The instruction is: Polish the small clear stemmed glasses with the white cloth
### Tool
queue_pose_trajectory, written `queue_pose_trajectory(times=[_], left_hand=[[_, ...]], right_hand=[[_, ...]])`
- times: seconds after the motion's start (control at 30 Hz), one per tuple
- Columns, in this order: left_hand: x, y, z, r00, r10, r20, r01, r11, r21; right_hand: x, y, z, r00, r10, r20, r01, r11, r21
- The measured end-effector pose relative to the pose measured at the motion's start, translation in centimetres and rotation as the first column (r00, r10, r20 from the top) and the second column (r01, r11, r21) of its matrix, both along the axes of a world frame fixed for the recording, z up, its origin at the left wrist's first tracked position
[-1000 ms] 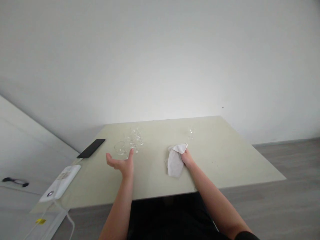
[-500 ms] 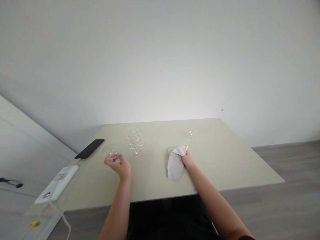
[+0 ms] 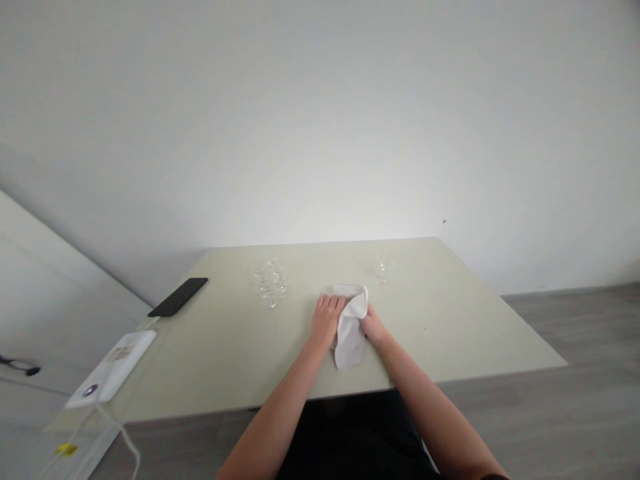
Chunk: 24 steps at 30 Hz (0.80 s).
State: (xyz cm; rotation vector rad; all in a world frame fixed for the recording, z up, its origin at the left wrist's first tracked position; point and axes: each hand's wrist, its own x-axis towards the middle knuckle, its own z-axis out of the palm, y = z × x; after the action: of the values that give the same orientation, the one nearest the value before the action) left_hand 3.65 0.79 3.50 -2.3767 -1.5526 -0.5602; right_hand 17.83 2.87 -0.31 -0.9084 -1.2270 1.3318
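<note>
My right hand (image 3: 373,324) is closed on a white cloth (image 3: 349,333) just above the beige table (image 3: 450,320). My left hand (image 3: 327,317) presses against the cloth's left side with its fingers curled. It holds a small clear glass, which the hand and the cloth almost wholly hide. A cluster of small clear glasses (image 3: 269,283) stands on the table behind and to the left of my hands. One single small glass (image 3: 383,270) stands behind and to the right.
A black phone (image 3: 179,297) lies at the table's left edge. Nearer me on that side is a white device (image 3: 113,367) with a cable hanging off it. Dark spectacles (image 3: 19,365) rest on the white cabinet at far left. A wall backs the table.
My left hand closed on a small glass at the left and carried it right to the cloth. The right hand with the cloth stayed almost in place.
</note>
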Motion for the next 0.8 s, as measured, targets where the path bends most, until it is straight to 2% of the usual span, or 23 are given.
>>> queue_pose_trajectory(times=[0.07, 0.1, 0.13, 0.2, 0.27, 0.33, 0.4, 0.5, 0.57, 0.67, 0.73, 0.8], left_hand=[[0.3, 0.3, -0.7, 1.000, -0.015, 0.000, 0.015, 0.998, 0.056], [0.4, 0.4, -1.0, 1.000, -0.013, 0.000, 0.013, 0.998, 0.060], [0.4, 0.6, -1.3, 1.000, -0.002, 0.005, 0.001, 0.999, 0.045], [0.1, 1.0, -1.7, 0.999, 0.040, 0.020, -0.040, 0.999, -0.031], [-0.2, 1.4, -1.9, 0.997, 0.067, 0.028, -0.063, 0.991, -0.117], [-0.5, 1.5, -1.8, 0.996, 0.083, 0.034, -0.077, 0.986, -0.146], [-0.6, 1.4, -1.7, 0.996, 0.078, 0.040, -0.074, 0.993, -0.093], [-0.5, 1.0, -1.7, 1.000, -0.003, 0.017, 0.003, 1.000, 0.016], [-0.3, 0.9, -1.9, 0.999, -0.038, 0.005, 0.038, 0.999, 0.026], [-0.4, 1.1, -2.3, 0.998, -0.019, 0.065, 0.022, 0.998, -0.058], [-0.6, 1.4, -2.6, 0.993, -0.015, 0.115, 0.030, 0.991, -0.129], [-0.9, 1.7, -2.7, 0.991, -0.019, 0.135, 0.041, 0.986, -0.164]], right_hand=[[0.1, 0.3, -0.5, 0.990, -0.132, -0.044, 0.125, 0.982, -0.143], [0.3, 0.3, -0.6, 0.987, -0.157, -0.027, 0.151, 0.977, -0.154], [0.4, 0.2, -0.5, 0.989, -0.146, 0.018, 0.147, 0.984, -0.105], [0.7, -0.2, 0.0, 0.981, -0.094, 0.171, 0.074, 0.990, 0.122], [0.9, -0.8, 0.9, 0.941, -0.111, 0.320, -0.006, 0.938, 0.346], [0.7, -1.2, 1.4, 0.915, -0.127, 0.384, -0.061, 0.895, 0.443], [0.3, -1.0, 1.4, 0.925, -0.129, 0.358, -0.029, 0.914, 0.405], [0.1, -0.3, 0.6, 0.959, -0.149, 0.241, 0.103, 0.975, 0.195], [0.3, 0.0, 0.1, 0.959, -0.154, 0.237, 0.122, 0.982, 0.145], [0.9, -0.4, 0.5, 0.939, -0.143, 0.313, 0.045, 0.953, 0.300], [1.2, -0.9, 1.3, 0.932, -0.124, 0.340, -0.037, 0.902, 0.430], [1.1, -1.1, 1.7, 0.936, -0.104, 0.336, -0.083, 0.862, 0.501]])
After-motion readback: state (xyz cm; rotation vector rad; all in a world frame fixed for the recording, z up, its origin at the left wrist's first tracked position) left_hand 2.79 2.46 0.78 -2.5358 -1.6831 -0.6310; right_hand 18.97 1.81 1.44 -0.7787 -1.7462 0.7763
